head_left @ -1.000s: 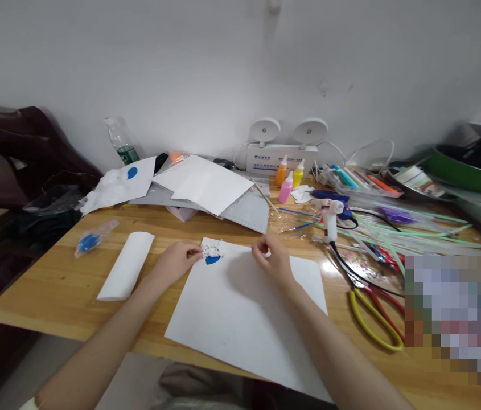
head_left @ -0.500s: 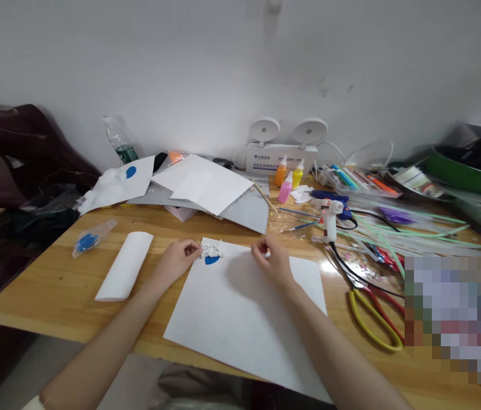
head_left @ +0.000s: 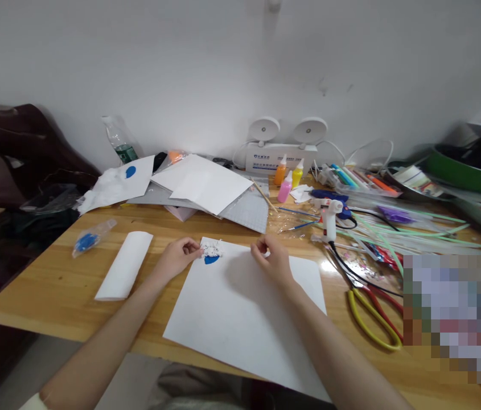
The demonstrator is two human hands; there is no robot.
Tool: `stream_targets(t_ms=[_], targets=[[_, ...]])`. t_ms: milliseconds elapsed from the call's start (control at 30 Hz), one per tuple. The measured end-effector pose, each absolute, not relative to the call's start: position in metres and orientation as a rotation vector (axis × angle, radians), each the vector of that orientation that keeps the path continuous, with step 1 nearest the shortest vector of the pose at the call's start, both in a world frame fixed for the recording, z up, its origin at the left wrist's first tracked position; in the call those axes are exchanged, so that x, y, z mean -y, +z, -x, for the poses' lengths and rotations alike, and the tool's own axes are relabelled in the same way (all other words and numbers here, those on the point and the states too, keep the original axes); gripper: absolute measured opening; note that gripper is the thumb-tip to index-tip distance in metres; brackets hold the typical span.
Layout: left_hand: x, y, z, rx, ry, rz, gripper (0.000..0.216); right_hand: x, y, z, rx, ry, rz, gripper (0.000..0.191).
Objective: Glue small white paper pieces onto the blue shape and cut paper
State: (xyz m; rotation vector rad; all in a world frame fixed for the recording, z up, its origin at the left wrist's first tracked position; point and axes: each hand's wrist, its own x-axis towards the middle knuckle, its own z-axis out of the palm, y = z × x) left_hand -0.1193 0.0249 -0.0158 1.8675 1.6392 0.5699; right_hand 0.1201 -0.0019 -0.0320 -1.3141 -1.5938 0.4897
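Note:
A white sheet of paper (head_left: 240,319) lies on the wooden table in front of me. Near its top left corner is a clump of small white bits with dark specks (head_left: 212,249), partly covering a blue patch (head_left: 212,260). My left hand (head_left: 177,255) is closed in a pinch, its fingertips at the clump's left edge; what they hold, if anything, is too small to name. Over the upper right part of the sheet, my right hand (head_left: 272,261) is curled with thumb and fingers together. Whatever is between those fingers is hidden.
To the left are a folded white paper (head_left: 124,266) and a bag with blue material (head_left: 86,243). A glue gun (head_left: 329,219) and yellow-and-red-handled scissors (head_left: 374,324) lie right. Behind stand small paint bottles (head_left: 285,188), stacked white sheets (head_left: 210,185) and a plastic bottle (head_left: 120,142).

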Motion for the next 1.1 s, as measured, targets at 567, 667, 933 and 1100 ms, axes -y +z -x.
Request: stream_targets(t_ms=[567,667,933,1100], targets=[[-0.028,-0.023,0.123,-1.609,0.637,-1.808,0.031,0.002,-0.034,-0.121,1.578,0.506,1.3,0.017],[-0.029,-0.026,0.123,-1.605,0.647,-1.832,0.031,0.002,-0.033,-0.121,1.574,0.506,1.297,0.017],[-0.029,-0.017,0.102,-1.457,0.677,-2.192,0.041,0.002,-0.034,-0.12,1.576,0.495,1.292,0.016],[-0.03,-0.019,0.089,-1.123,0.227,-2.744,0.054,0.002,-0.034,-0.121,1.566,0.477,1.298,0.017]])
